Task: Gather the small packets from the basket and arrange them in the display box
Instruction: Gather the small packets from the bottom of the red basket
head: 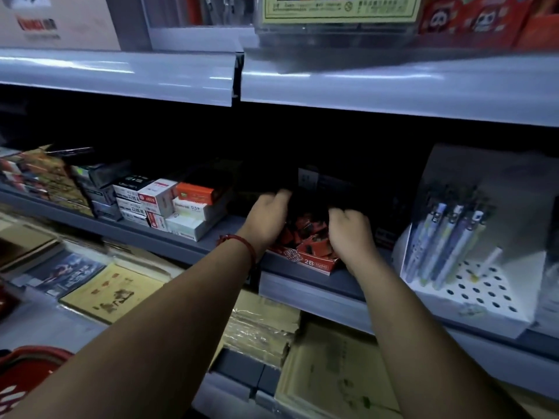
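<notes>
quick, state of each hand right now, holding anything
left hand: fingers curled down among the packets in the display box, blurred, cannot tell if it holds any
right hand: fingers curled into the same packets, fingertips hidden, cannot tell

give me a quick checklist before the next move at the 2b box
1. Display box sits flat on the shelf: ok.
2. Left hand and right hand both at the box: ok.
3. Packets arranged neatly: not ok, they lie jumbled.
4. Fingers hold a packet: cannot tell, too dark and blurred.
5. Packets left in the basket: cannot tell, only its red rim shows at lower left.
6. Right hand apart from the pen display: ok.
</notes>
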